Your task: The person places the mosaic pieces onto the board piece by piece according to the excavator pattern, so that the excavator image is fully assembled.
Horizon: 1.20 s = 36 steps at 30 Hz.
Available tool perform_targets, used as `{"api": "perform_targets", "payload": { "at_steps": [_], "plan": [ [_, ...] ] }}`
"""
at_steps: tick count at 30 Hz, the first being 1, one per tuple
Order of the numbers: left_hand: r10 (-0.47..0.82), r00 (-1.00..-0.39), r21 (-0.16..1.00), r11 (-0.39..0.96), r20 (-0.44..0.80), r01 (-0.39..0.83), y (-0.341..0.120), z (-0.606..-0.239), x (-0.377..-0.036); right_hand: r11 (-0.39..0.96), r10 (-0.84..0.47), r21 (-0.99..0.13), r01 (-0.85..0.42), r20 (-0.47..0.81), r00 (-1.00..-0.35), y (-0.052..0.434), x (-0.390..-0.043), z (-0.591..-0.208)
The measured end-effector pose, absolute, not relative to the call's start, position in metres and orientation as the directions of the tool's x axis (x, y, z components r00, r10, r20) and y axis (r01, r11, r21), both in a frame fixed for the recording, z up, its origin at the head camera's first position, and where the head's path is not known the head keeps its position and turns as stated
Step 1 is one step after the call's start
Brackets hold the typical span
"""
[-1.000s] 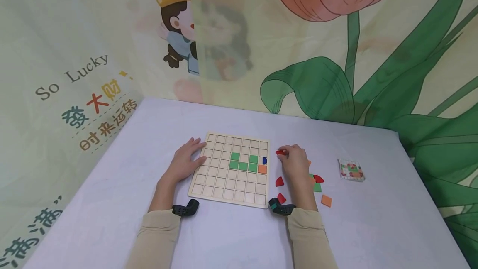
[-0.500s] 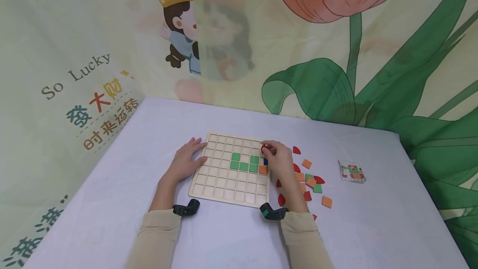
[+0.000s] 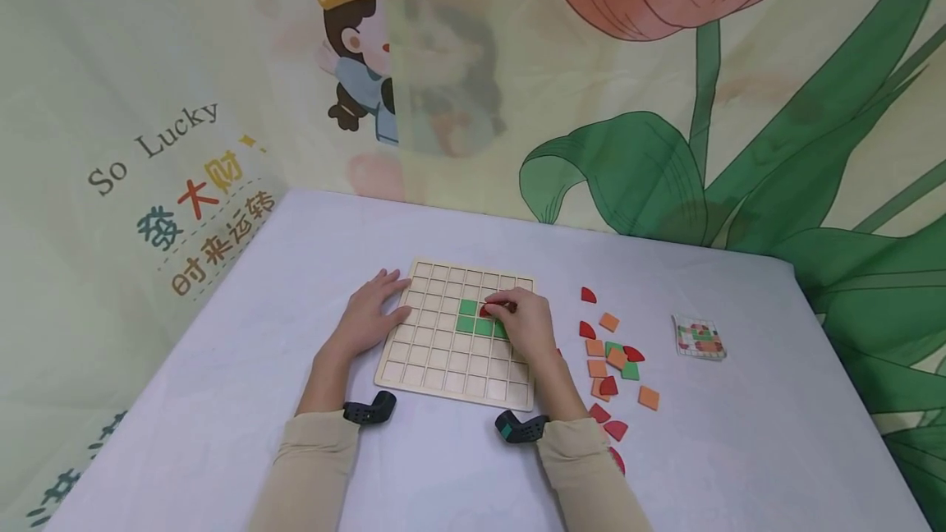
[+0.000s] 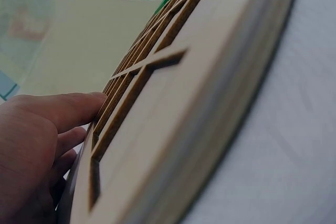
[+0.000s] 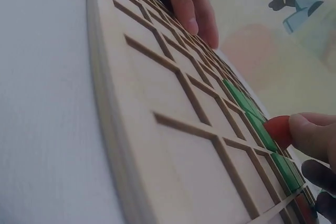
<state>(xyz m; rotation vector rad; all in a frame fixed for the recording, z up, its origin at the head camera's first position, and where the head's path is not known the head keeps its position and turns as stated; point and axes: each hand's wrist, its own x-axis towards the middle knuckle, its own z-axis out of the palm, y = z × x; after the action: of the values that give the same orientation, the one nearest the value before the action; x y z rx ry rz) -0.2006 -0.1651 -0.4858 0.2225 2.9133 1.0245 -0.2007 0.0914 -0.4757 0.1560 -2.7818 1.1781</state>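
Note:
A wooden grid board (image 3: 436,368) lies on the table, with several green square tiles (image 3: 466,323) set in its cells. My left hand (image 3: 369,314) rests against the board's left edge, fingers extended, the tips on the rim in the left wrist view. Over the board, my right hand (image 3: 528,323) pinches a red quarter-circle piece (image 5: 278,131) between thumb and fingers. This piece is right at the green tiles, over the cell between the upper green ones. The right hand hides the blue piece and most of the orange tile at the board's right side.
Loose red quarter-circle pieces (image 3: 588,295), orange squares (image 3: 649,398) and green squares (image 3: 630,371) lie scattered right of the board, some overlapping. Farther right is a small card (image 3: 698,337) with a printed coloured pattern. A printed cloth (image 3: 458,179) hangs behind the table.
My right hand has carried the red quarter-circle piece leftward, from the table right of the board, across its right edge to the green tiles. The left hand has stayed at the board's edge.

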Motion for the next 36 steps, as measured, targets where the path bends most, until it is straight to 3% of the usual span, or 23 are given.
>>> {"api": "perform_targets", "payload": {
  "at_steps": [23, 31, 36],
  "plan": [
    [0.144, -0.989, 0.622, 0.773, 0.015, 0.122, -0.163, -0.486, -0.203, 0.865, -0.036, -0.487, -0.121, 0.181, -0.983, 0.086, -0.201, -0.471],
    [0.14, -0.99, 0.616, 0.779, 0.007, 0.114, -0.164, -0.486, -0.201, 0.827, -0.036, -0.552, -0.105, 0.134, -0.99, 0.091, -0.202, -0.467],
    [0.142, -0.99, 0.618, 0.778, 0.007, 0.116, -0.164, -0.486, -0.202, 0.795, -0.034, -0.607, -0.017, -0.017, -0.999, 0.124, -0.207, -0.451]
  ]
}}
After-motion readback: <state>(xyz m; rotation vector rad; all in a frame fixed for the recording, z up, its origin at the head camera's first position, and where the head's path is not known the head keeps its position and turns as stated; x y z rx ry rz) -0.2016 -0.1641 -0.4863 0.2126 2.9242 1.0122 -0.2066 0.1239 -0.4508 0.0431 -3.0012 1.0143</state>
